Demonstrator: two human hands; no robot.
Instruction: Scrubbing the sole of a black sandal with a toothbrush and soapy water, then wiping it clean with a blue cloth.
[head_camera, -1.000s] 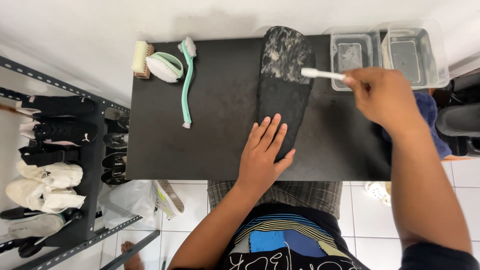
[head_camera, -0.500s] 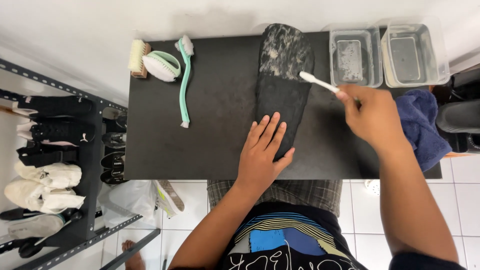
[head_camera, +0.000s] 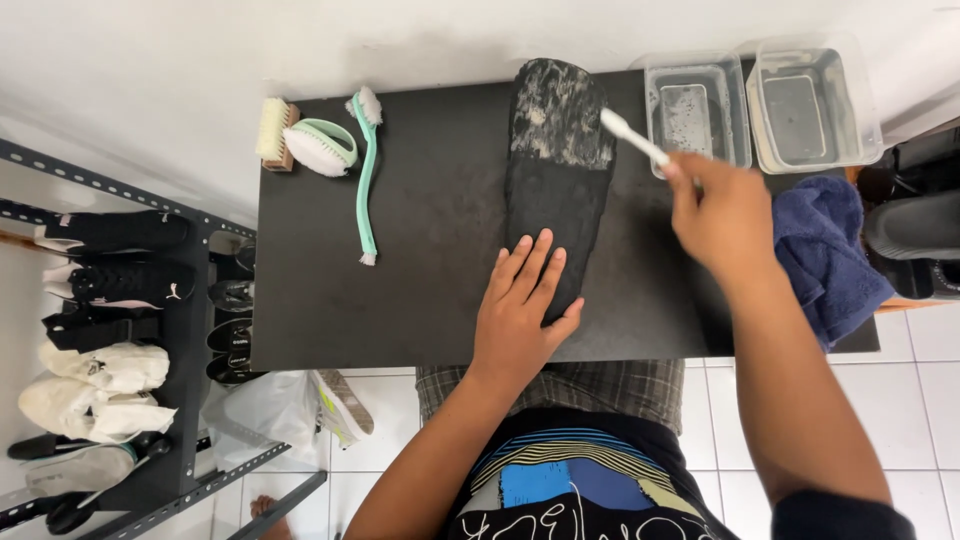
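Observation:
A black insole (head_camera: 556, 170) lies lengthwise on the black table (head_camera: 420, 290), its far half covered in grey-white foam. My left hand (head_camera: 522, 305) presses flat on the near end of the insole, fingers spread. My right hand (head_camera: 722, 215) holds a small white brush (head_camera: 630, 138) whose head touches the right edge of the foamy part.
Two clear plastic tubs (head_camera: 695, 112) (head_camera: 812, 103) with water stand at the table's back right. A blue towel (head_camera: 825, 255) lies at the right edge. A wooden brush (head_camera: 272, 133), a white-green brush (head_camera: 322, 148) and a long green brush (head_camera: 366, 175) sit back left. A shoe rack (head_camera: 110, 330) stands on the left.
My right hand has moved the small brush left and down from beside the tub onto the insole's foamy edge. The left hand has stayed put.

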